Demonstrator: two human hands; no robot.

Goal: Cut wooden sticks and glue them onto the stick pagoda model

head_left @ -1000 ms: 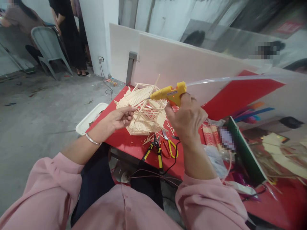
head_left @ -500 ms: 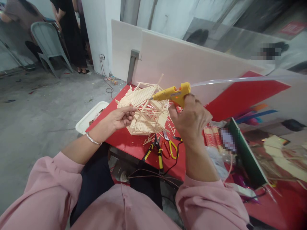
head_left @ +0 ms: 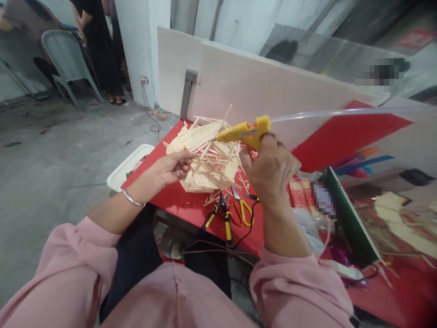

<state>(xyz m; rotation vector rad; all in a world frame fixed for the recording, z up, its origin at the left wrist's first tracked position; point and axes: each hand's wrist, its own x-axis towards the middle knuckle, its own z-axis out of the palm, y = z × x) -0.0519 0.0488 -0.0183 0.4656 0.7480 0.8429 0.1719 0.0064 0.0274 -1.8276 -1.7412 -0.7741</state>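
My right hand [head_left: 271, 166] is wrapped round a yellow glue gun [head_left: 243, 132] with a long clear glue stick [head_left: 317, 113] trailing from its back. The gun's nozzle points left, at the sticks of a model built from thin pale wooden sticks [head_left: 208, 175]. At the model's near left side my left hand [head_left: 175, 167] is closed, thumb and forefinger pinching a thin wooden stick [head_left: 202, 150]. Whether the nozzle touches a stick, I cannot tell. The model rests on a red tabletop [head_left: 186, 210].
Yellow-and-black pliers [head_left: 223, 214] and red-and-yellow-handled scissors [head_left: 245, 213] lie near the table edge, beside a black cord. A green-sided box [head_left: 353, 218] and stick packets [head_left: 302, 193] are at right. White boards [head_left: 269, 95] stand behind. A white tub [head_left: 118, 175] sits left; people stand far left.
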